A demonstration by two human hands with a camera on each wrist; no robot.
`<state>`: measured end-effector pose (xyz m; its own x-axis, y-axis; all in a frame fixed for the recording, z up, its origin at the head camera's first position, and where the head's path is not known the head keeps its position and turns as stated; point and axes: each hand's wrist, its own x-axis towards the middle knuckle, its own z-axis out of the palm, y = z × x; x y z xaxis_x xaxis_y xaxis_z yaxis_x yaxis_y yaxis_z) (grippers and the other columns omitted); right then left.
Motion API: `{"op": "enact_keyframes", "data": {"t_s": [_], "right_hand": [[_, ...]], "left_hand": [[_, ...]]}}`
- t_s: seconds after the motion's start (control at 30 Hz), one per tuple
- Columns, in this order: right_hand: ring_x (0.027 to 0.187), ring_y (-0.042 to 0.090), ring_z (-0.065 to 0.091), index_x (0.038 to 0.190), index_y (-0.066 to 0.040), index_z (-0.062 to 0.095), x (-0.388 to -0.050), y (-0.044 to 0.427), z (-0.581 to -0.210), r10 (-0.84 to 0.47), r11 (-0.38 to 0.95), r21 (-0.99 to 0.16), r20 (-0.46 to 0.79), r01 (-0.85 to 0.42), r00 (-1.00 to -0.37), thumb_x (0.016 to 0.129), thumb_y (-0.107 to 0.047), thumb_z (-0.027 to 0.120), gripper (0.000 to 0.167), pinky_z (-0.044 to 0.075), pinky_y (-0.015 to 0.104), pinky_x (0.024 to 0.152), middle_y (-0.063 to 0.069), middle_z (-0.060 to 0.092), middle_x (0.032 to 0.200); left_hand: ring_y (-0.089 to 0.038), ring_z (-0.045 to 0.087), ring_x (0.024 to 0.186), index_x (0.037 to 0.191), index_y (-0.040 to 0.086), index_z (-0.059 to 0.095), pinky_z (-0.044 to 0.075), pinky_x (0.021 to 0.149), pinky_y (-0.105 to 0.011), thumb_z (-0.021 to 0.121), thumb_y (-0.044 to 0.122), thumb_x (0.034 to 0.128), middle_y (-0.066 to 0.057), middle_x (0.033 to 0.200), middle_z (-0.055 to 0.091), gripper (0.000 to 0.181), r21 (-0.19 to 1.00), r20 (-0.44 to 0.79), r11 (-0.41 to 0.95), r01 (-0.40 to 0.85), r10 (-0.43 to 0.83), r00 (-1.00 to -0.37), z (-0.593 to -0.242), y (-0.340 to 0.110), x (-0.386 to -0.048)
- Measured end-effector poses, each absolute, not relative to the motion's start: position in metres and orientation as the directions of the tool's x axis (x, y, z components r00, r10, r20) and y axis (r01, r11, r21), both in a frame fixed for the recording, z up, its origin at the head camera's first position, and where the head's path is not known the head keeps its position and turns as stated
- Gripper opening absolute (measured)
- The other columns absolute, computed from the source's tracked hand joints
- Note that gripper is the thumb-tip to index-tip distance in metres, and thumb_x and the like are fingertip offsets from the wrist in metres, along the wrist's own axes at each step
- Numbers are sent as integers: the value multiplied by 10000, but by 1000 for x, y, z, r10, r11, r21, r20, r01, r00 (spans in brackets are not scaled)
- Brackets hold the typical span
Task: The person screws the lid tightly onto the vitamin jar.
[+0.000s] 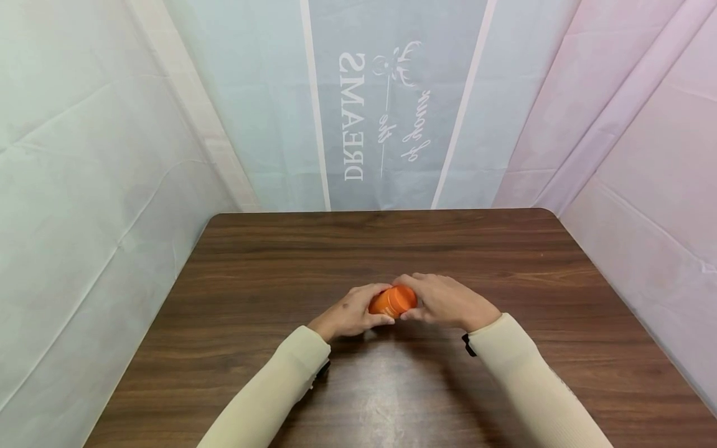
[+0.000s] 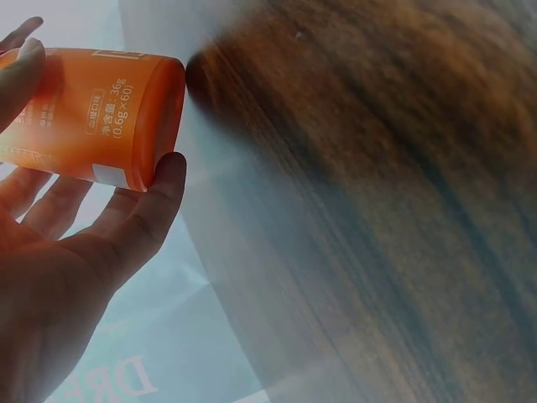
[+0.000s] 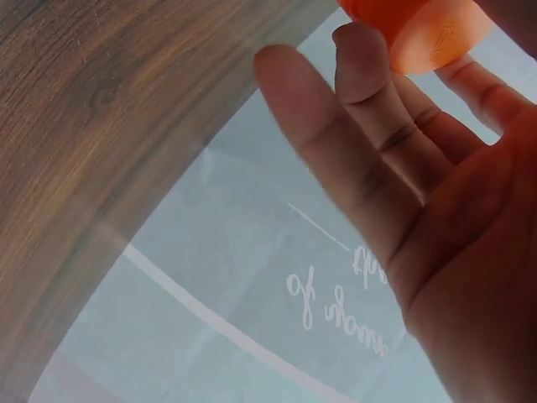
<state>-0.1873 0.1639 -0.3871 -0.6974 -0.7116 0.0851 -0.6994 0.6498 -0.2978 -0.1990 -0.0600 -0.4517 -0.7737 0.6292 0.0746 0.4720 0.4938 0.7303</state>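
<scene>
An orange plastic bottle (image 1: 383, 306) with an orange cap (image 1: 404, 300) is tilted between the two hands, above the wooden table. In the left wrist view, white print on the bottle (image 2: 105, 113) reads 36g, 0.6g×60. My left hand (image 1: 351, 313) grips the bottle's body, thumb on one side and fingers on the other. Around the cap at the other end curve the fingers and thumb of my right hand (image 1: 445, 302). The right wrist view shows the cap (image 3: 440, 38) among the right fingers, partly cut off by the frame's top edge.
A dark wood-grain table (image 1: 269, 249) with rounded far corners lies under the hands. Pale hanging cloth (image 1: 269, 93) with mirrored lettering stands behind it. Further light cloth walls (image 1: 84, 186) flank the table's left and right sides.
</scene>
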Motion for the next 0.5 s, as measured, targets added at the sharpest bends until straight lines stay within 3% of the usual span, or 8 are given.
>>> {"op": "enact_keyframes", "data": {"t_s": [0.23, 0.5], "right_hand": [[702, 66, 582, 1179, -82, 550, -190, 163, -387, -738, 602, -389, 64, -698, -672, 856, -228, 818, 444, 499, 223, 615, -15, 639, 905], [628, 31, 538, 1169, -65, 538, -192, 161, -387, -732, 605, -421, 39, -675, -680, 878, -232, 795, 423, 477, 213, 572, -66, 590, 789]], "left_hand": [[-106, 576, 984, 1391, 140, 534, 492, 861, -259, 761, 250, 908, -2, 1248, 612, 545, 718, 81, 500, 484, 632, -771, -452, -60, -199], [-118, 572, 971, 1396, 143, 534, 491, 849, -262, 754, 255, 913, -6, 1245, 610, 542, 717, 92, 497, 489, 628, -773, -453, -60, -198]]}}
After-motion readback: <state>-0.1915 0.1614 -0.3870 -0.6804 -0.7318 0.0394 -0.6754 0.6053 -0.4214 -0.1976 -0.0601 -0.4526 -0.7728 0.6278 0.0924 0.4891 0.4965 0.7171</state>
